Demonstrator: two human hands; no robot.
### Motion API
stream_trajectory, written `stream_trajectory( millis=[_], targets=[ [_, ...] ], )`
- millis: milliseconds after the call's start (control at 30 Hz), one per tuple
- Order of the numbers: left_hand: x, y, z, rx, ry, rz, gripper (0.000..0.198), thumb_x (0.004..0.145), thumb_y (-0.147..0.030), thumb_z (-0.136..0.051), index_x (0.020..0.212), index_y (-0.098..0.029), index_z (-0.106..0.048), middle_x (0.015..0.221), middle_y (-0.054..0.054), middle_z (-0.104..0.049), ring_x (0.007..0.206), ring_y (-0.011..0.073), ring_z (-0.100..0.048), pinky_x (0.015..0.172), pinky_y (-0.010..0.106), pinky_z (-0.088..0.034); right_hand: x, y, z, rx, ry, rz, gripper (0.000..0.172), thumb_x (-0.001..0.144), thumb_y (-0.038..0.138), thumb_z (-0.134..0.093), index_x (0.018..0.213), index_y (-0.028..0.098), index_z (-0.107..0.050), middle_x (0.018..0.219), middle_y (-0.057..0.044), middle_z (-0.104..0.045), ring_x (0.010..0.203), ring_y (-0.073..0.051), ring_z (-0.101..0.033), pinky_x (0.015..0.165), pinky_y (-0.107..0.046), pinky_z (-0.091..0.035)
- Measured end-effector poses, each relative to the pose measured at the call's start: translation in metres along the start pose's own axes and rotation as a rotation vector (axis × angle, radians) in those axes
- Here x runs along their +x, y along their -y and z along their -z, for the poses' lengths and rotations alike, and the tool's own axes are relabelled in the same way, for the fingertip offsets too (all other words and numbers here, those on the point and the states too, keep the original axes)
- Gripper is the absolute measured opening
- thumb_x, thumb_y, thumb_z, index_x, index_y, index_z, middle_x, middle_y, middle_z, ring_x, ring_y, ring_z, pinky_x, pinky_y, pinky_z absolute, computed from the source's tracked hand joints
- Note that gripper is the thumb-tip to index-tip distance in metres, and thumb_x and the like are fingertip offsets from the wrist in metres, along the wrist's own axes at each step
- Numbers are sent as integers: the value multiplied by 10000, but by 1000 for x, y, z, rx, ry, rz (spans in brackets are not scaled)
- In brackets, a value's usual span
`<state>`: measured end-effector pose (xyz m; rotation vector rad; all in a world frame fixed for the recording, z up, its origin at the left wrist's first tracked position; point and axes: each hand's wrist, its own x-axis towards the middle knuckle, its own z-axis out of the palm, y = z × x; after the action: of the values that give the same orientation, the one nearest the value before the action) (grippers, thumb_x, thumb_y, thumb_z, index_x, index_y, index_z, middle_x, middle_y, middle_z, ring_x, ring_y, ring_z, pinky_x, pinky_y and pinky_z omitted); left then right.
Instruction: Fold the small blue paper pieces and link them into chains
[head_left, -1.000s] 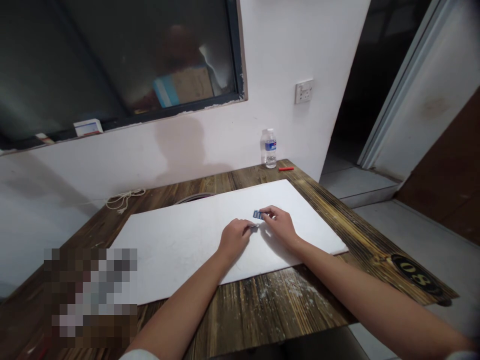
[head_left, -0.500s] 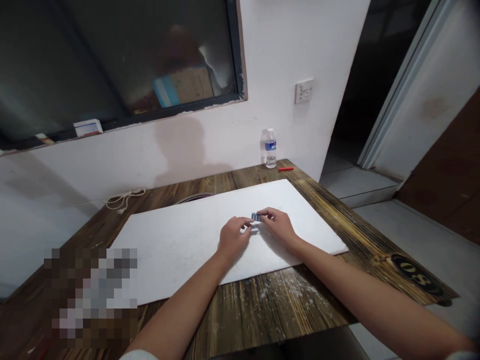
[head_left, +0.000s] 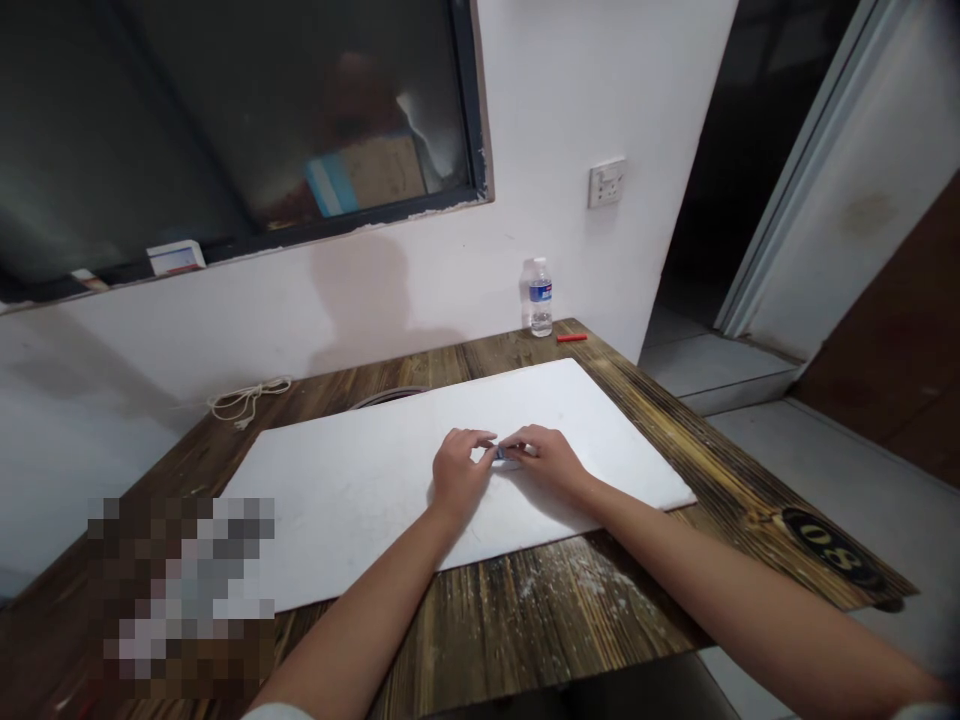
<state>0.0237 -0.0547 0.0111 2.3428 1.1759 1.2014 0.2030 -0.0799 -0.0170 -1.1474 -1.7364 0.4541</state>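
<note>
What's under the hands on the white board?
A small blue-and-white item, mostly covered by the left hand and right hand, so its shape cannot be seen; the white board shows around them.

From where I stand, the only camera rides on the person's head, tipped forward and down. It looks from close above the left hand (head_left: 459, 472) and right hand (head_left: 547, 462), which sit just below the middle of the wide frame. The wooden counter (head_left: 525, 610) stretches ahead of the hands, with the white wall (head_left: 225, 350) and window (head_left: 247, 110) farther off beyond them.
</note>
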Motion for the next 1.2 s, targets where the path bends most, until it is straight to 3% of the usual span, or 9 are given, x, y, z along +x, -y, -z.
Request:
stream_trajectory(
  millis=[133,267,400,633,767,933,1100,1200],
  targets=[
    [2,5,-2,-26,57,48,100,809,-216,-697,904,-226,-727,941,28,-737,942,211,-628,855,352,-471,0,1,2,10,-45,-50,188,817,132,-622,898,245,-749,862,-22,-745,798,-180,-658,742,-294,-480],
    [3,9,-4,-97,113,183,103,809,-198,-682,874,-239,-751,887,11,-751,867,191,-662,778,317,-491,1,-1,2,66,-61,-133,221,807,115,-592,904,243,-745,894,-16,-753,845,-192,-681,769,-307,-501],
    [2,8,-4,-151,76,190,100,779,-156,-694,828,-221,-754,839,12,-749,803,175,-669,718,287,-493,1,-4,1,131,-66,-183,240,792,125,-611,960,233,-744,944,-21,-759,880,-201,-699,802,-314,-523],
    [1,12,-6,-192,68,228,169,737,-65,-671,787,-207,-748,792,7,-741,763,164,-671,725,284,-509,1,-9,-1,12,-14,-130,253,758,46,-606,792,238,-768,804,1,-762,781,-199,-705,739,-299,-522],
    [2,16,-8,-179,102,261,110,720,-116,-720,790,-199,-741,783,9,-736,750,171,-675,720,295,-515,2,-12,-3,-50,11,-90,197,735,53,-662,737,225,-756,771,-6,-752,765,-194,-694,719,-288,-512],
    [3,19,-9,-191,105,231,158,715,-119,-736,854,-196,-739,822,17,-735,761,166,-678,727,292,-527,4,-10,-2,-41,33,-65,180,720,68,-705,803,219,-758,792,-14,-745,748,-181,-675,684,-271,-491],
    [3,17,-9,-176,62,158,127,740,-136,-722,847,-201,-737,823,21,-723,758,164,-665,726,292,-526,3,-7,-1,5,-57,-63,176,774,94,-659,824,229,-760,777,-10,-745,720,-167,-671,676,-263,-487],
    [3,15,-8,-129,120,124,116,751,-147,-710,843,-209,-741,814,21,-716,765,167,-650,731,299,-510,3,-7,-1,-17,-69,-117,143,769,118,-677,778,234,-759,766,-6,-746,723,-177,-673,684,-276,-486]
  ],
)
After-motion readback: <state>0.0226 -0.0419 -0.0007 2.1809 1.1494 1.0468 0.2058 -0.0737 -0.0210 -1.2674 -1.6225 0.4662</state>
